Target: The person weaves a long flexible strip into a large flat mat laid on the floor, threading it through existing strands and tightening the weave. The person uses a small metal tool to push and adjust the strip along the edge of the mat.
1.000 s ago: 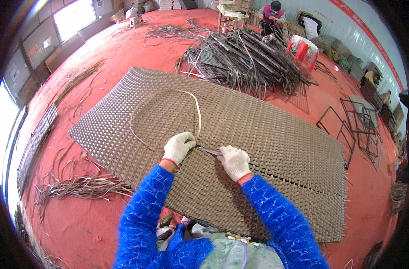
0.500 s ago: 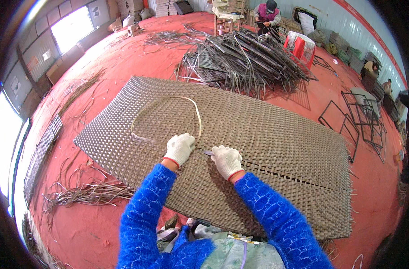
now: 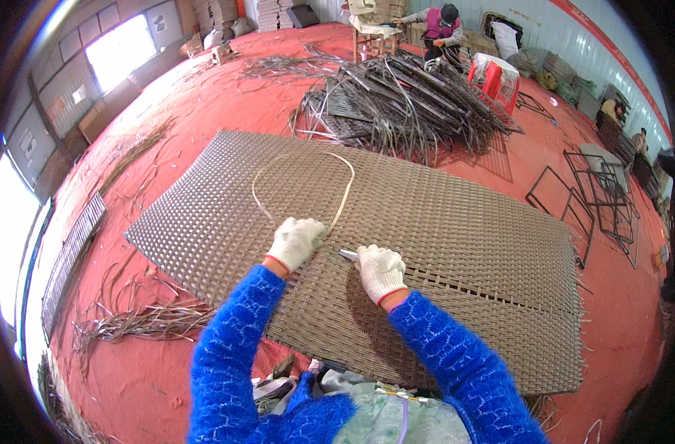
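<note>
A large brown woven wicker panel point(image 3: 441, 211) lies spread in front of me. My left hand point(image 3: 297, 243), in a white knit glove with a red cuff, is closed on a pale flat weaving strip point(image 3: 351, 177). The strip bows up into a wide loop over the panel beyond that hand. To the right, my right hand point(image 3: 382, 274), gloved alike, grips a tool with a flat metal tip point(image 3: 348, 254); its handle is hidden in the fist. The tip points left, close to the weave. From near my right hand a dark open slit point(image 3: 474, 289) runs rightward through the weave.
Beyond the panel is a heap of dark slats and strips point(image 3: 404, 103), with a person point(image 3: 442, 33) behind it. Black metal frames point(image 3: 600, 189) stand at the right. Loose strips point(image 3: 141, 320) lie on the red floor point(image 3: 141, 377) at left, near a long slatted piece point(image 3: 72, 259).
The strip's loop has swung right. My left hand has shifted slightly left, while my right hand with the tool has moved slightly right and nearer. The person beyond has stretched an arm leftward.
</note>
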The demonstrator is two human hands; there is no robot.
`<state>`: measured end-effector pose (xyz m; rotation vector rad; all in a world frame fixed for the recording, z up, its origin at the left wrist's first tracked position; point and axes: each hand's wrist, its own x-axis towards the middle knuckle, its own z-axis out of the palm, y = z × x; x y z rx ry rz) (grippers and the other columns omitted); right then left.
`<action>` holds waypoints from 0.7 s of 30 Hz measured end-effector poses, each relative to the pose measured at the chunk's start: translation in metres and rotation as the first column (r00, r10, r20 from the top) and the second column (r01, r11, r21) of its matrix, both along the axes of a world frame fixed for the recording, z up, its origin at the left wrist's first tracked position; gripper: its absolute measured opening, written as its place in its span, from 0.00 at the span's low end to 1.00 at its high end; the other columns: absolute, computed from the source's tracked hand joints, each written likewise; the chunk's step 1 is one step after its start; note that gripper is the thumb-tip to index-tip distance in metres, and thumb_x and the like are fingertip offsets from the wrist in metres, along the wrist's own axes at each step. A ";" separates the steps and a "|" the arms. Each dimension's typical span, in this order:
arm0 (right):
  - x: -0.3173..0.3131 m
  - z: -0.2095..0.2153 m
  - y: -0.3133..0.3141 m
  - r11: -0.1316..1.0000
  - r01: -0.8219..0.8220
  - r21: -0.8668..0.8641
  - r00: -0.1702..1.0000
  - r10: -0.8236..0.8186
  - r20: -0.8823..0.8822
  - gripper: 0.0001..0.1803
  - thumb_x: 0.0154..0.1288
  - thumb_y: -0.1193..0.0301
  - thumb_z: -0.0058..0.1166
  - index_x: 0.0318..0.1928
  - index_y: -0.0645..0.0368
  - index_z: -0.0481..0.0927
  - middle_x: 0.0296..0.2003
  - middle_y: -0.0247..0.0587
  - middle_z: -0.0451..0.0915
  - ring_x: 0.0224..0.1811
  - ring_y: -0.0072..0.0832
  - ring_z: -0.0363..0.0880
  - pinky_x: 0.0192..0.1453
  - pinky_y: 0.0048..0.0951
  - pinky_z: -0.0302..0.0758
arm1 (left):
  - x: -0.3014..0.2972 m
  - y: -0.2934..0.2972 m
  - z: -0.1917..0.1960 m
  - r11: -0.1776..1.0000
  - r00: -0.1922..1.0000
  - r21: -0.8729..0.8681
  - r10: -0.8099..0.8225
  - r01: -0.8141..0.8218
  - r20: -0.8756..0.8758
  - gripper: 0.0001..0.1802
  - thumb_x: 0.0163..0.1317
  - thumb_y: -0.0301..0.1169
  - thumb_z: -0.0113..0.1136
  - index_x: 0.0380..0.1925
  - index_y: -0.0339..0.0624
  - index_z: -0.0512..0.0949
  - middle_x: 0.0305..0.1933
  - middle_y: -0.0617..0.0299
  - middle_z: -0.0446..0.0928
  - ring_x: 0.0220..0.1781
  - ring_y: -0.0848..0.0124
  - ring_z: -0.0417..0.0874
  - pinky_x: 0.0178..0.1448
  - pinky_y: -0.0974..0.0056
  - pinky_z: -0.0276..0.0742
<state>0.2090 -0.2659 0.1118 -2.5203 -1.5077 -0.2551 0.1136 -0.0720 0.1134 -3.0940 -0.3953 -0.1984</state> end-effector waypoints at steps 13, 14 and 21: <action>0.015 -0.009 -0.029 0.999 0.039 -0.007 0.996 -0.038 0.078 0.06 0.61 0.68 0.50 0.35 0.54 0.78 0.29 0.41 0.80 0.31 0.39 0.84 0.31 0.43 0.78 | 0.021 -0.035 -0.004 0.973 0.994 0.209 -0.084 0.095 -0.063 0.05 0.60 0.34 0.56 0.31 0.54 0.81 0.39 0.63 0.79 0.50 0.65 0.79 0.50 0.58 0.72; 0.017 -0.010 -0.032 0.999 0.041 -0.010 0.996 -0.040 0.079 0.06 0.61 0.69 0.49 0.35 0.55 0.78 0.29 0.41 0.81 0.31 0.38 0.84 0.31 0.42 0.78 | 0.025 -0.039 -0.002 0.982 0.988 0.143 -0.109 0.124 -0.111 0.05 0.60 0.34 0.55 0.31 0.54 0.81 0.40 0.63 0.78 0.50 0.65 0.79 0.50 0.59 0.72; 0.033 0.000 -0.052 0.997 -0.001 -0.075 0.993 0.009 0.114 0.06 0.61 0.69 0.49 0.33 0.53 0.79 0.29 0.41 0.81 0.32 0.38 0.84 0.33 0.41 0.79 | 0.033 -0.038 0.003 0.993 0.970 -0.070 -0.113 0.100 -0.216 0.06 0.59 0.33 0.58 0.36 0.54 0.82 0.43 0.64 0.79 0.52 0.63 0.78 0.52 0.58 0.74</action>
